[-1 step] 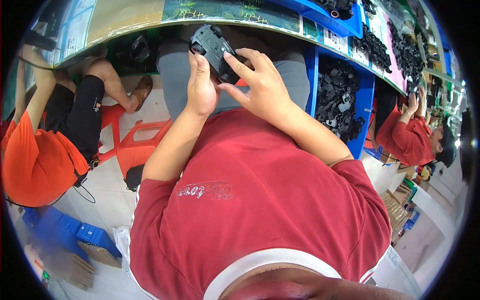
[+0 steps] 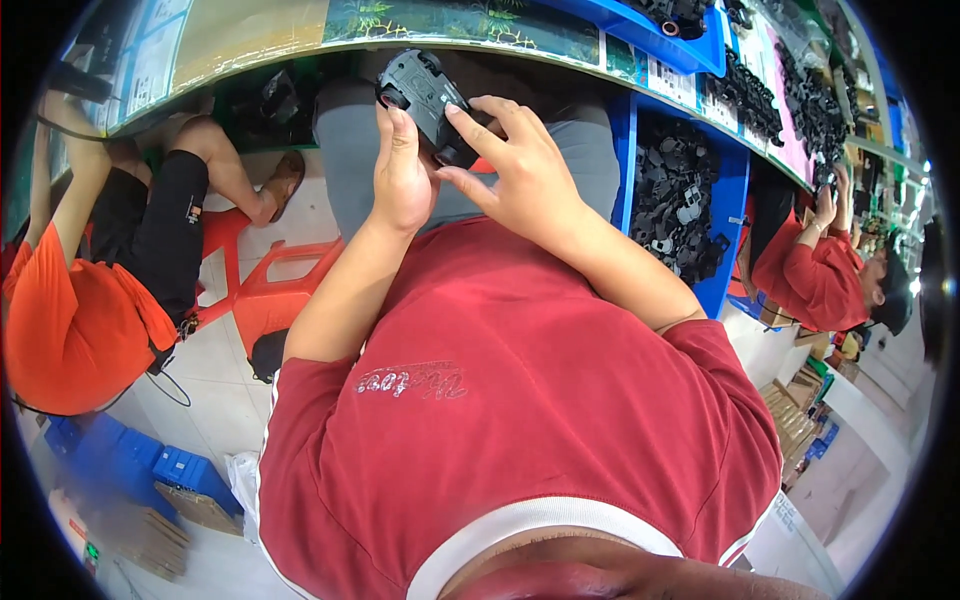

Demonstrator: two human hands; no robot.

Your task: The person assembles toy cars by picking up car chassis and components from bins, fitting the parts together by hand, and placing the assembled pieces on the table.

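Observation:
Over my lap, just below the table edge, is a toy car point(image 2: 422, 92), tilted, with its dark grey underside and black wheels showing. My left hand point(image 2: 402, 170) wraps its side, thumb laid along the near edge and the other fingers hidden behind it. From the right, my right hand point(image 2: 520, 160) grips the lower end, with its fingertips on the underside and its thumb near the bottom wheel.
A table point(image 2: 250, 62) runs across the top, bearing a blue tray point(image 2: 690, 58) of dark parts. Below it at right stands a blue bin point(image 2: 735, 190) full of black parts. A red stool point(image 2: 275, 290) is at my left. Co-workers sit at both sides.
The toy car has tilted very slightly in my hands. My grip stays the same, and the right-hand fingers have barely shifted.

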